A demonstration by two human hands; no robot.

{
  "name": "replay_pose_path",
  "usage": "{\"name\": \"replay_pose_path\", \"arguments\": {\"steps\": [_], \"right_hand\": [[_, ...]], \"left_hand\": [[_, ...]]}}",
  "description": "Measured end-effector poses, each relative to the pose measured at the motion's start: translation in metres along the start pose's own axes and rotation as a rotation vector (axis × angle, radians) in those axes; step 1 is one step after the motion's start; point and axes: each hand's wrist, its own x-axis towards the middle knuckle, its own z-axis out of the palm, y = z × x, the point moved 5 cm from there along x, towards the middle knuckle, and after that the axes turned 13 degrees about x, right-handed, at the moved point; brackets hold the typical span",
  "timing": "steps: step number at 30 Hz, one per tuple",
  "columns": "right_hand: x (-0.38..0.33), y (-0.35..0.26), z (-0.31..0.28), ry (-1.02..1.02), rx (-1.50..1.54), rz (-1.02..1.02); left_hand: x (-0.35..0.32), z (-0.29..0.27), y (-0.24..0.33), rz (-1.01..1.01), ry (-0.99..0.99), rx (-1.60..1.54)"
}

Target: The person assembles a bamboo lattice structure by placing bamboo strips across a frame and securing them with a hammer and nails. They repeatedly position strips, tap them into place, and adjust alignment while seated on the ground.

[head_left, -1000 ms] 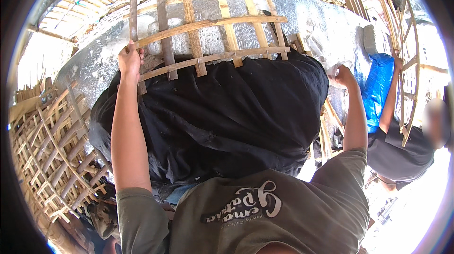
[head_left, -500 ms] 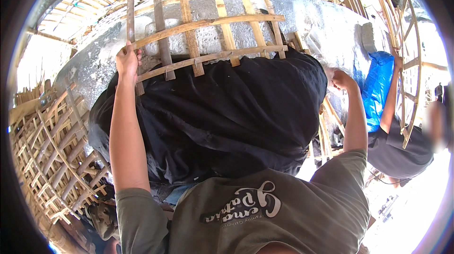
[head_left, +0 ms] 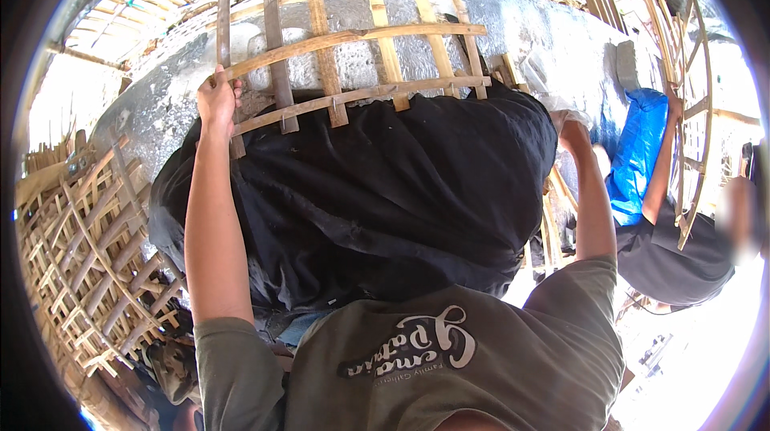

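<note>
A bamboo lattice panel [head_left: 322, 54] of crossed slats lies across my lap, over black cloth [head_left: 385, 182] covering my legs. At its left edge my left hand [head_left: 217, 104] is closed around a slat, thumb pointing up. My right hand [head_left: 571, 136] is beyond the right side of the black cloth, with its fingers hidden in or behind crumpled clear plastic [head_left: 565, 105]. Whether those fingers grip anything does not show.
Grey plastic sheeting [head_left: 521, 30] spreads behind the panel. More bamboo lattice [head_left: 88, 263] is stacked at the left. To the right, a co-worker in dark clothes [head_left: 674, 259] holds another bamboo lattice [head_left: 699, 110] beside a blue plastic bundle [head_left: 639, 154].
My right hand has moved slightly leftward and its fingers have slipped out of sight at the clear plastic. My left hand and the panel have barely shifted.
</note>
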Motion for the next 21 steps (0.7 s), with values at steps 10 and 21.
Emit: {"name": "replay_pose_path", "arguments": {"steps": [10,21], "right_hand": [[0.055,0.119,0.055,-0.114,-0.357,0.122],[0.059,0.126,0.056,-0.040,-0.205,0.018]], "left_hand": [[0.001,-0.002,-0.001,-0.005,-0.003,0.009],[0.004,0.003,-0.002,0.005,-0.020,-0.006]]}}
